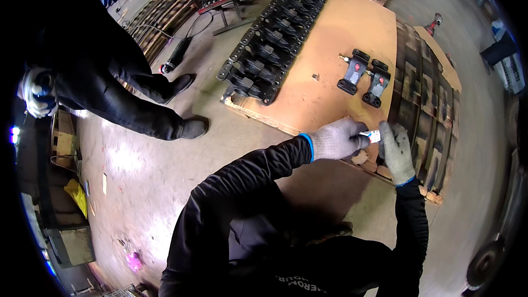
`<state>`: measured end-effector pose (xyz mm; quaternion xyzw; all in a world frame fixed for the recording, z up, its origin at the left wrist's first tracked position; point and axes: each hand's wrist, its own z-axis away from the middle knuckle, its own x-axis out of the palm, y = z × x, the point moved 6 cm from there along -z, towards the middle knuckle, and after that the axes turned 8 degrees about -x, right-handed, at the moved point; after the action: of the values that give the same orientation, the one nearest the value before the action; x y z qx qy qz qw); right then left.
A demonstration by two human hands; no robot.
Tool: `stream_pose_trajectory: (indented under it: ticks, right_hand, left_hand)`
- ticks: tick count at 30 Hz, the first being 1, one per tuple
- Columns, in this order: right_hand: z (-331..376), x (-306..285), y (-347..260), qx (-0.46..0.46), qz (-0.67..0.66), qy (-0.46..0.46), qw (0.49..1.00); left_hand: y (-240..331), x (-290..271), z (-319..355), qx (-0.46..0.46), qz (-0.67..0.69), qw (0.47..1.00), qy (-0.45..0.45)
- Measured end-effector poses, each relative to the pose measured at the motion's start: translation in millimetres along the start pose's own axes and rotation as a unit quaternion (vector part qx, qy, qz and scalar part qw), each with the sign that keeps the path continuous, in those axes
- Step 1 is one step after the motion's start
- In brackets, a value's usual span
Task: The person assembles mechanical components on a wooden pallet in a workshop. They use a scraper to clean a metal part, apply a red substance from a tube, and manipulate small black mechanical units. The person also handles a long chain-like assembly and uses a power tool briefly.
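Grey-knit-gloved L hand (340, 138) pinching small white rectangular item (374, 136) by tan cardboard sheet (316, 71); grey-knit-gloved R hand (397, 151) right beside, grip unclear. 2 black metal blocks (353, 72) set out, white item not down yet, rest idk.

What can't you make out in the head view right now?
All in the head view:
Small white item: partly covered by the left hand's gloved fingers; too small to identify.
Right hand: contact with that item is too small to confirm.
Co-worker: upper body lost in the dark upper-left rim.
Pink thing on the floor: too small to identify.
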<state>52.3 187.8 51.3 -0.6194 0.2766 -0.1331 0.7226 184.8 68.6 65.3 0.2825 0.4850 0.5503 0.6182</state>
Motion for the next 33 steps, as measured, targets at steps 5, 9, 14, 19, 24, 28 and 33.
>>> stream_pose_trajectory:
  ticks: [5,9,14,19,24,28,33]
  right_hand:
    - [42,5,65,0.145,-0.190,0.028,0.971]
    - [48,-1,92,0.070,-0.108,0.021,0.991]
    - [31,-87,163,-0.056,0.141,0.175,0.973]
    - [3,-73,134,-0.175,0.390,0.036,0.904]
    - [-31,-39,140,-0.250,0.485,-0.073,0.835]
    - [-46,-27,146,-0.225,0.524,-0.143,0.809]
    - [-39,-43,137,-0.147,0.468,-0.049,0.870]
  left_hand:
    - [-6,25,-4,0.115,-0.257,0.954,0.107]
    - [-12,23,2,0.126,-0.337,0.929,0.084]
    - [-62,-22,28,-0.156,-0.179,0.971,0.029]
    - [-154,-23,76,-0.302,0.074,0.948,0.067]
    - [-224,28,80,-0.343,0.087,0.934,0.051]
    - [-281,72,62,-0.352,0.161,0.921,0.036]
    - [-265,97,23,-0.264,-0.110,0.957,-0.046]
